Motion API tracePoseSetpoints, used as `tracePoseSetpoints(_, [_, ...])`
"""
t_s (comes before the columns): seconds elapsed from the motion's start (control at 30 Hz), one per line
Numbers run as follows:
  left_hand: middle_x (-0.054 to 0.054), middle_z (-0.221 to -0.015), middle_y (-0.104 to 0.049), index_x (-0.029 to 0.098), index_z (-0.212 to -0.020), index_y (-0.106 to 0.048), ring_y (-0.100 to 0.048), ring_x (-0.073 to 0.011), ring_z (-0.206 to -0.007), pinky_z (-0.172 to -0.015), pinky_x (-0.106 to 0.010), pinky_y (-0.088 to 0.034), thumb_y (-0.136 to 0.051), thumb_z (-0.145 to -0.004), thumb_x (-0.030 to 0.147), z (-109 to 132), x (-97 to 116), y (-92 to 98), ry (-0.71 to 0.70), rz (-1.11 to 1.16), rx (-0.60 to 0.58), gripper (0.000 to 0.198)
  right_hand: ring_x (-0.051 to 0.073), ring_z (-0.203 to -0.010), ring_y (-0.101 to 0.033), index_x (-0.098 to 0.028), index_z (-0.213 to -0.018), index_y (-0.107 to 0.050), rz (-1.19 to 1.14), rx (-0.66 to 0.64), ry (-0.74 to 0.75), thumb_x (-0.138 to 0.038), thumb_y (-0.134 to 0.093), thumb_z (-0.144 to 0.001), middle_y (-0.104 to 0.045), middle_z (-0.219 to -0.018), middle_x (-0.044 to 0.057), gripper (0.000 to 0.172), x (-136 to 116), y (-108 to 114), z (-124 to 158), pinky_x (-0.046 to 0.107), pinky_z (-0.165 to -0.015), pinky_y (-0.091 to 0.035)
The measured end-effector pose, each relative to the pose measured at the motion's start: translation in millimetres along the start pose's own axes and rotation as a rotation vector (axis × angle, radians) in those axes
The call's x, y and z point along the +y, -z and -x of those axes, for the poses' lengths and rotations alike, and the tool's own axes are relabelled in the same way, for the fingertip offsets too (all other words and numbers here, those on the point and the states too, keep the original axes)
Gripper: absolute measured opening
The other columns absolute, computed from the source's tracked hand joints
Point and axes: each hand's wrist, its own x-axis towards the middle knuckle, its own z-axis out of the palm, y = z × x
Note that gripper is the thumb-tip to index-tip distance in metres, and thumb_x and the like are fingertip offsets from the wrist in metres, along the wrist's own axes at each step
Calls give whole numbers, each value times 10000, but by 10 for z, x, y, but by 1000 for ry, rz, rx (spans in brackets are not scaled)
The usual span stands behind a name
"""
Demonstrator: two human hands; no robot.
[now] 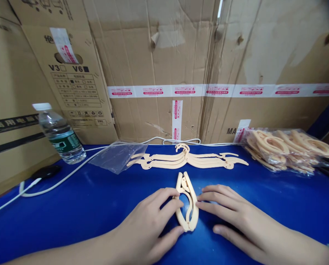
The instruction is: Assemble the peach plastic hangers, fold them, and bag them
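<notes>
A folded cream plastic hanger (194,215) lies on the blue table, its two arms close together and pointing away. My left hand (156,217) grips its left side between fingers and thumb. On the other side, my right hand (236,217) has its fingers spread, with the fingertips at the hanger's right edge. Beyond them lie several unfolded cream hangers (167,162), stacked with their arms spread and hooks at the middle.
Clear bags of folded hangers (288,147) lie at the back right. A flat plastic bag (116,156), a water bottle (62,136), a black device (46,171) and white cables are at left. Cardboard (153,121) stands behind the blue table (98,206).
</notes>
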Motion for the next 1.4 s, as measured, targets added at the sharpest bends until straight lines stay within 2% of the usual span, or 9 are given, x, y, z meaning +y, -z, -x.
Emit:
tracePoseSetpoints(0.2, [-102,-1308,-546,218,-1176,-549,-534,-260,-1200,-992,-401,-487,-551,-891,226,-9,-70,28,30,-31,18,285,317,-1416,-244,-293,-1504,-294,-91,-117,-44,-439,-504,-973,-356,-1519,41,589,32,7,8,556,-1140,-256])
tracePoseSetpoints(0.43, [-100,-1269,-565,206,-1176,-554,-557,-249,-1153,-991,-385,-482,-598,-839,224,-59,-109,50,42,30,62,340,306,-1435,-127,-292,-1526,-199,-93,-178,-20,-503,-504,-961,-233,-1558,31,676,73,-2,32,574,-1150,-157])
tracePoseSetpoints(0.5, [-97,-1262,-563,205,-1195,-535,-553,-245,-1150,-999,-380,-474,-625,-807,226,-69,-119,69,44,62,67,399,306,-1435,-131,-286,-1529,-182,-86,-183,-10,-509,-505,-958,-222,-1561,38,693,75,4,30,583,-1147,-144])
tracePoseSetpoints(0.6, [-91,-1260,-548,208,-1191,-508,-535,-243,-1156,-1010,-382,-456,-657,-756,205,-89,-163,120,49,99,63,460,315,-1421,-205,-274,-1521,-231,-77,-135,8,-489,-529,-952,-282,-1544,59,677,64,16,28,580,-1145,-166])
tracePoseSetpoints(0.73, [-75,-1112,-579,207,-976,-508,-556,-244,-1034,-924,-403,-479,-647,-722,175,-127,-281,194,96,117,70,292,328,-1391,-292,-254,-1502,-302,-74,-79,41,-461,-563,-938,-359,-1510,87,656,40,35,28,563,-1139,-219])
tracePoseSetpoints(0.8, [-66,-1060,-582,208,-912,-492,-556,-240,-991,-891,-402,-479,-638,-719,168,-139,-336,205,92,121,55,245,328,-1395,-280,-250,-1503,-299,-72,-84,42,-456,-559,-940,-355,-1509,86,653,32,43,27,559,-1139,-222])
tracePoseSetpoints(0.9, [-64,-1079,-582,212,-914,-489,-554,-237,-997,-899,-404,-465,-640,-738,180,-139,-372,180,74,137,41,234,318,-1408,-238,-258,-1513,-260,-72,-126,32,-455,-540,-951,-321,-1521,69,658,30,46,22,561,-1143,-195])
tracePoseSetpoints(1.17, [-72,-1143,-583,215,-900,-513,-554,-246,-1042,-923,-413,-443,-648,-758,206,-125,-328,144,57,150,45,196,315,-1416,-195,-273,-1518,-228,-114,-156,18,-452,-544,-950,-283,-1535,56,675,52,20,28,558,-1149,-163])
tracePoseSetpoints(1.4, [-63,-1099,-581,215,-820,-432,-545,-251,-989,-871,-416,-422,-623,-722,173,-110,-306,138,111,84,34,219,308,-1425,-143,-277,-1521,-210,-129,-188,-5,-456,-523,-960,-263,-1542,44,666,47,26,28,571,-1147,-135])
